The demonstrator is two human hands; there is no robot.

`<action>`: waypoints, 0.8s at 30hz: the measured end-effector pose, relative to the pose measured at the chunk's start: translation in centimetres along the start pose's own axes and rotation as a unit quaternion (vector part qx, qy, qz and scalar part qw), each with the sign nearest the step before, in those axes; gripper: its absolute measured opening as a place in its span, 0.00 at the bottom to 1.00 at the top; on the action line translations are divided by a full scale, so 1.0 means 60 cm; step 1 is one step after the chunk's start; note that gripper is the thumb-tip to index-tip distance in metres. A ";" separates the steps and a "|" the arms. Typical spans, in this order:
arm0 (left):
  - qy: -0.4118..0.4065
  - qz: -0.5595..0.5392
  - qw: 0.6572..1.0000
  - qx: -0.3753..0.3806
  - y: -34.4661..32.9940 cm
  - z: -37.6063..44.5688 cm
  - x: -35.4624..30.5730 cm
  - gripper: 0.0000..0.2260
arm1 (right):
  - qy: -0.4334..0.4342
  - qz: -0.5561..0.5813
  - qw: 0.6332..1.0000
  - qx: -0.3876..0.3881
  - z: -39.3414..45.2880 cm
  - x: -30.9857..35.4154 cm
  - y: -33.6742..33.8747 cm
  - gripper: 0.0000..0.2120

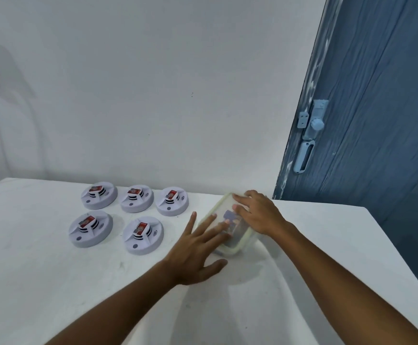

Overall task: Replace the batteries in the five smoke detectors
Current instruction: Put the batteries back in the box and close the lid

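Note:
Several round white smoke detectors lie on the white table (41,282), each with a red battery on top: three in a back row (99,195) (136,198) (172,201) and two in front (90,228) (143,235). To their right stands a clear plastic box (237,247) with a pale green-rimmed lid; blue things show dimly through it. My left hand (198,247) lies flat with spread fingers on the lid's near left part. My right hand (257,212) rests on the lid's far right part, fingers curled over it.
A white wall rises right behind the table. A blue wooden door (377,120) with a pale bolt and handle (310,135) stands at the right, past the table's right edge (387,245).

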State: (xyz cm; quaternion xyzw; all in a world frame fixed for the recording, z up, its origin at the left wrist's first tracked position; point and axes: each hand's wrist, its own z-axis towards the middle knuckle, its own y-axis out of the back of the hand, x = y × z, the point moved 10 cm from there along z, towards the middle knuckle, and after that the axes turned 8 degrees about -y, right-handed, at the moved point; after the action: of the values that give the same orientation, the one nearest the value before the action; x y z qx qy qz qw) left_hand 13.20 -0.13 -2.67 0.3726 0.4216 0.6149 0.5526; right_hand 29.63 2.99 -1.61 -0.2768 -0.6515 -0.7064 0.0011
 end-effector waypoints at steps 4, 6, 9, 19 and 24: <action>0.079 -0.084 0.993 0.002 0.011 -0.016 0.065 0.30 | -0.011 -0.029 0.998 -0.046 -0.048 -0.021 0.017 0.25; 0.098 -0.113 0.989 0.008 0.013 -0.012 0.085 0.32 | -0.007 -0.029 0.997 -0.067 -0.076 -0.022 0.024 0.30; 0.103 -0.117 0.987 0.024 0.014 0.010 0.096 0.34 | 0.009 -0.031 0.999 -0.044 -0.096 -0.016 0.013 0.41; 0.098 0.027 0.988 0.115 0.014 0.065 0.120 0.43 | 0.075 -0.064 0.987 0.124 -0.079 0.034 -0.016 0.55; 0.102 0.007 0.983 0.155 -0.001 0.078 0.119 0.47 | 0.098 -0.113 0.981 0.122 -0.066 0.063 -0.017 0.50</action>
State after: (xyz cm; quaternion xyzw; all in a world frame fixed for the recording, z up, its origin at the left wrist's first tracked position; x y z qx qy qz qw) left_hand 16.77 7.46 -1.05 0.3920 0.5634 0.5808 0.4377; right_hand 24.54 0.86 -1.03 -0.1285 -0.7566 -0.6409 0.0194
